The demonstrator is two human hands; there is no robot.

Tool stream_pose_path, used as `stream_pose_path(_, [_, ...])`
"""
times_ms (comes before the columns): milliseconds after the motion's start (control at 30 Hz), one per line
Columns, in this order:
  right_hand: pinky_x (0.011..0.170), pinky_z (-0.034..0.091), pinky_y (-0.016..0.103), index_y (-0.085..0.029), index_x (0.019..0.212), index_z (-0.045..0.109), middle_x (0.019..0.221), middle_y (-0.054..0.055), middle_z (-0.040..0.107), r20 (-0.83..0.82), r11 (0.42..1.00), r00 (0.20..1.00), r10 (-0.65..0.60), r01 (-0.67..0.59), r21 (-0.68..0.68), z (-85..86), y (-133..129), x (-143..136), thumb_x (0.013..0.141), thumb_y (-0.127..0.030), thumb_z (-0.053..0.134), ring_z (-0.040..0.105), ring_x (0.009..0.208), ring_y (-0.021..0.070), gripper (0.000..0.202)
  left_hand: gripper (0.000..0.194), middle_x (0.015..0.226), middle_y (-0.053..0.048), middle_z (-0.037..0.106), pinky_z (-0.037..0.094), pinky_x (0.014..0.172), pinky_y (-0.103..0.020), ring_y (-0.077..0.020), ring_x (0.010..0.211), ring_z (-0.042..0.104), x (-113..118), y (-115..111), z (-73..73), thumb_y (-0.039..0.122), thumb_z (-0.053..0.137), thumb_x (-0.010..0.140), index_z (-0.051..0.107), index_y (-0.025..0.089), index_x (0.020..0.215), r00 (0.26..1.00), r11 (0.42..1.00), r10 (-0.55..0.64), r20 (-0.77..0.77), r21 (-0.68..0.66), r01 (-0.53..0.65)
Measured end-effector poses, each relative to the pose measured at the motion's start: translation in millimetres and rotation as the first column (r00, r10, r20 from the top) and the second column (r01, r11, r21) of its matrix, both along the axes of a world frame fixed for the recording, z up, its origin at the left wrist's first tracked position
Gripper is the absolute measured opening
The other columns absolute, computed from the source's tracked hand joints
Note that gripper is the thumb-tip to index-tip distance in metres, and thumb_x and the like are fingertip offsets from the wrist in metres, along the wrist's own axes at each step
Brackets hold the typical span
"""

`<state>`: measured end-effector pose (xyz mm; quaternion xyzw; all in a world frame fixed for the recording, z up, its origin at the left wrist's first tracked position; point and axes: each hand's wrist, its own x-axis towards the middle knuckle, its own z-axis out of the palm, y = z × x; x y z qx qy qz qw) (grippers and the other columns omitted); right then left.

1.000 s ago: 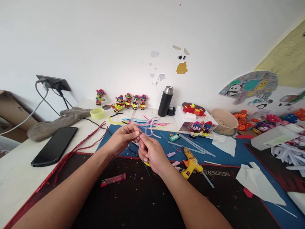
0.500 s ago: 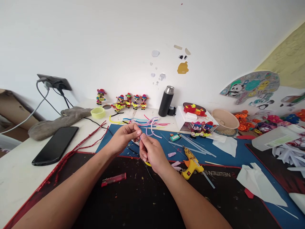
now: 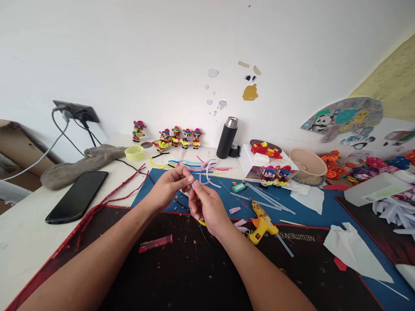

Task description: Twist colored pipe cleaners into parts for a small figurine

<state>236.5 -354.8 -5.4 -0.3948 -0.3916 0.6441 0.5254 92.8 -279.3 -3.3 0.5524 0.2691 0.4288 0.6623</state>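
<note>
nearest you, your forearms (image 3: 125, 242) reach in over the black mat (image 3: 168, 285), which is speckled with tiny scraps, and the red lighter (image 3: 156, 244) lies on it between them. beyond that, your left hand (image 3: 169, 188) and right hand (image 3: 207, 207) meet above the mats, each pinching the lilac strand (image 3: 193, 185) between thumb and fingertips; your fingers hide most of that strand, so its shape there can't be made out. to the right of your right hand, the yellow glue gun (image 3: 262, 222) lies on its side, with small pale pink pieces (image 3: 240, 224) just beside it, and farther right a crumpled white sheet (image 3: 352, 248) spreads over the mats. on your left, red fuzzy stems (image 3: 106, 201) run past the black phone (image 3: 78, 196) on the white counter (image 3: 26, 237). past your hands, the blue mat (image 3: 306, 216) carries clear glue sticks (image 3: 269, 198) and a small green box (image 3: 239, 187), with loose coloured stems (image 3: 191, 164) behind it. at the back, the yellow ring (image 3: 134, 155), a row of bright little figures (image 3: 177, 138), the black flask (image 3: 227, 139) and the white box (image 3: 246, 160) stand near the wall (image 3: 162, 65)
</note>
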Motion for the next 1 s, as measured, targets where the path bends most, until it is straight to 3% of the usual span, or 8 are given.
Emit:
stream_pose_path(133, [0.035,0.022,0.020,-0.019,0.081,0.060,0.052,-0.004,0.057,-0.044,0.999,0.999,-0.024,0.022,-0.031,0.6,0.7,0.9,0.086,-0.075,0.068,0.042,0.035,0.0072,0.057,0.039,0.067,0.001,0.059,0.042,0.061,-0.024,-0.0113,0.061,0.050,-0.3,0.7,1.0,0.046,0.089,0.079,0.064,0.016,0.076,0.999,0.999,0.046,0.021,0.019,-0.047])
stream_pose_path(367, [0.036,0.023,0.020,-0.020,0.077,0.057,0.048,-0.007,0.051,-0.040,0.999,0.999,-0.030,0.029,-0.016,-2.9,1.0,0.1,0.088,-0.067,0.071,0.038,0.035,0.0069,0.051,0.038,0.064,0.002,0.058,0.041,0.059,-0.024,-0.0114,0.059,0.050,0.6,1.0,0.4,0.043,0.091,0.077,0.064,0.017,0.075,0.999,0.999,0.045,-0.003,0.017,-0.045])
stream_pose_path(667, [0.039,0.022,0.021,-0.021,0.070,0.052,0.042,-0.010,0.038,-0.109,1.000,0.994,0.004,-0.005,-0.008,0.5,0.3,0.9,0.089,-0.065,0.072,0.032,0.033,0.0061,0.052,0.036,0.073,-0.003,0.068,0.047,0.063,-0.023,-0.0117,0.063,0.058,-2.4,3.1,-0.2,0.039,0.097,0.071,0.077,0.013,0.085,0.987,0.983,-0.066,0.146,-0.161,0.089])
stream_pose_path(1000, [0.037,0.022,0.021,-0.019,0.079,0.059,0.051,-0.005,0.054,-0.049,0.999,0.999,0.000,-0.003,-0.048,-0.6,0.0,0.3,0.089,-0.073,0.066,0.041,0.035,0.0077,0.056,0.038,0.065,0.000,0.062,0.043,0.060,-0.024,-0.0112,0.058,0.052,-1.7,0.8,4.4,0.042,0.095,0.072,0.069,0.014,0.075,0.998,0.997,-0.005,0.069,-0.074,0.010])
